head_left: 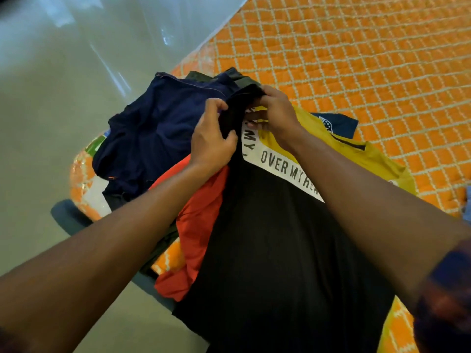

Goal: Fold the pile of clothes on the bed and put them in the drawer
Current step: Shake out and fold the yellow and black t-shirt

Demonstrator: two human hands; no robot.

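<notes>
Orange quilted bed (356,59) carries the clothes pile (158,128). Head view: left hand (212,138) and right hand (276,115) both pinch the black shirt (280,250) at its top edge; fabric appears soft, light, limp, best gripped at the shoulders

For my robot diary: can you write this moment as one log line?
left hand: grips black garment | right hand: grips black garment | pile: on orange quilt | drawer: not in view

Bare forearms (107,250), dark blue-red sleeve (448,291)
</notes>
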